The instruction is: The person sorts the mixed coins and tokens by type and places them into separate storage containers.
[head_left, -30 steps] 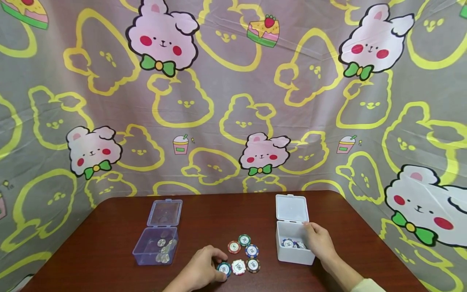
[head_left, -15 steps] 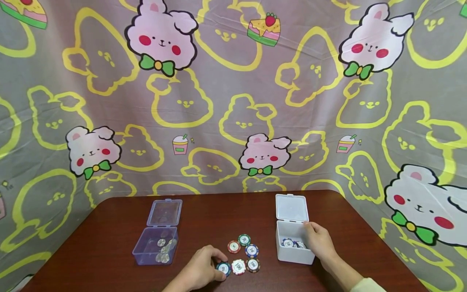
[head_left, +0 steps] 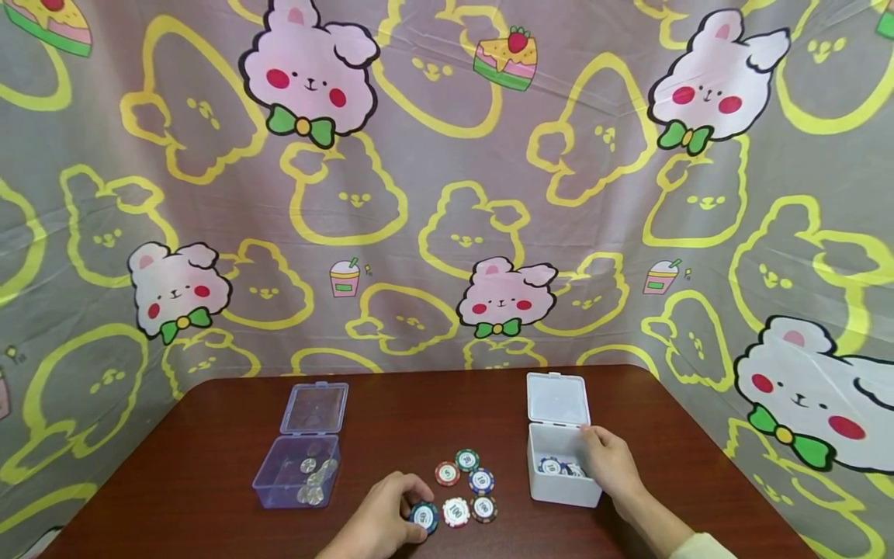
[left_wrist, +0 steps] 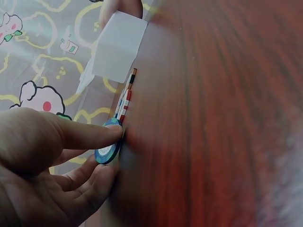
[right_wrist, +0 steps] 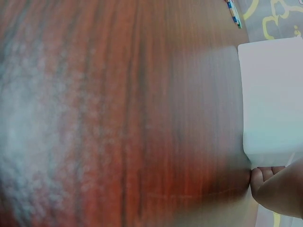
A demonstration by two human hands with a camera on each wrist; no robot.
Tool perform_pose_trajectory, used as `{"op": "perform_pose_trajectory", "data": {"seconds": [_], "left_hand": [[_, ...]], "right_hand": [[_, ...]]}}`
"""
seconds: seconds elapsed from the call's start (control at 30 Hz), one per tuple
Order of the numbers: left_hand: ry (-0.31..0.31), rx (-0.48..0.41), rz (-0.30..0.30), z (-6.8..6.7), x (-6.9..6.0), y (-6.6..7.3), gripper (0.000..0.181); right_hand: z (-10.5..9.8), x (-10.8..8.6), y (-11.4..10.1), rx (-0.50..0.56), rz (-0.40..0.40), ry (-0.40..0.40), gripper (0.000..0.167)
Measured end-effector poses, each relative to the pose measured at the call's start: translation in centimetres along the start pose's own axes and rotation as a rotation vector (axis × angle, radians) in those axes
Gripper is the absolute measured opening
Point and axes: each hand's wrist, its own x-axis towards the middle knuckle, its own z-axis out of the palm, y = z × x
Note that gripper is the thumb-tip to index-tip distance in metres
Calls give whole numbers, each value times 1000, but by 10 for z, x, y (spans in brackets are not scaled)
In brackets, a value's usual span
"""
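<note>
Between thumb and fingers my left hand (head_left: 380, 519) pinches a blue-green chip (head_left: 424, 516) at the table's near side; in the left wrist view the chip (left_wrist: 108, 147) is tilted, its edge close to the tabletop. Just right of it lie a white chip (head_left: 456, 512) and a black-brown chip (head_left: 483, 508). Behind these are a red chip (head_left: 447, 473), a green chip (head_left: 467, 460) and a blue chip (head_left: 481, 480). My right hand (head_left: 615, 470) grips the right wall of a white box (head_left: 564, 491), which has its lid up and holds several chips (head_left: 551, 466).
A translucent purple box (head_left: 279, 497) with its lid raised stands on the left of the brown table (head_left: 412, 411), with several silver coins (head_left: 315, 494) inside. A grey patterned cloth (head_left: 419, 171) hangs behind and at both sides.
My left hand has drawn the blue-green chip slightly left, so a gap now separates it from the white chip. My right hand stays on the white box.
</note>
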Motion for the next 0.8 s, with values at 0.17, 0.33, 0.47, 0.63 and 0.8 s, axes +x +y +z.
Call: {"op": "perform_pose_trajectory", "data": {"seconds": [0.17,0.33,0.47,0.63,0.8], "left_hand": [[-1,-27,5,0,-1,1,41],[-24,-127,-42,0,-1,2,38],[-49,-233,-119,-2,-1,1,35],[-51,-311,-134,-3,-3,1,33],[-53,-345,-122,-4,-4,1,29]], "right_hand": [[0,0,1,-2,3,-6,48],[0,0,1,-1,-5,2,48],[0,0,1,-2,-10,10,47],[0,0,1,4,-17,16,46],[0,-1,1,4,-24,18,45]]}}
